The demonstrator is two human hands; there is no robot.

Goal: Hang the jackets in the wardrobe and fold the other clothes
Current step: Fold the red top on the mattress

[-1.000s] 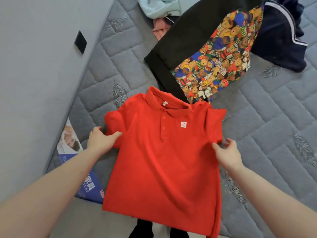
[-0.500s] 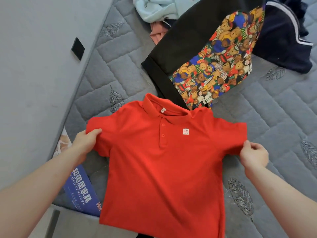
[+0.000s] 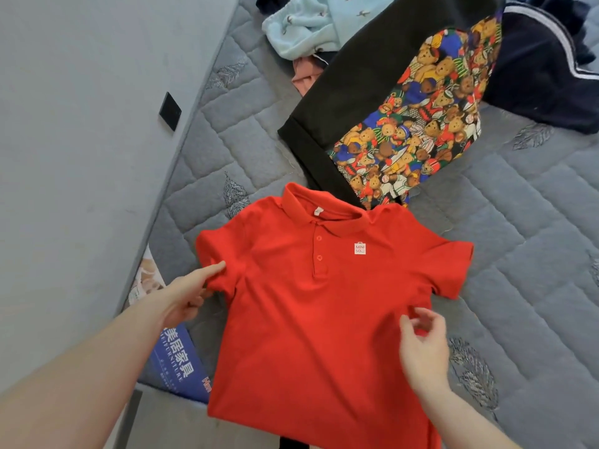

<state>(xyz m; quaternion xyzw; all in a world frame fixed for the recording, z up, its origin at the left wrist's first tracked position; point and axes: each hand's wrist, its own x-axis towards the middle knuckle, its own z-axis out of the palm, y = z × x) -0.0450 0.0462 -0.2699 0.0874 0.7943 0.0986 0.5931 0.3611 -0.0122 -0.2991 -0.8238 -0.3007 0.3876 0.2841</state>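
Red polo (image 3: 324,303) lies face-up, spread flat at the near edge of the mattress (image 3: 518,254) — not folded yet. Left hand (image 3: 188,296) pinches the left sleeve; right hand (image 3: 421,345) hovers at the right side, fingers loosely curled, holding nothing. Beyond — the bear-print jacket (image 3: 405,131) and a far heap of clothes (image 3: 308,24) wait.

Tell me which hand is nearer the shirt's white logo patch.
Right. The right hand hovers below the white logo patch; the left hand holds the far sleeve.
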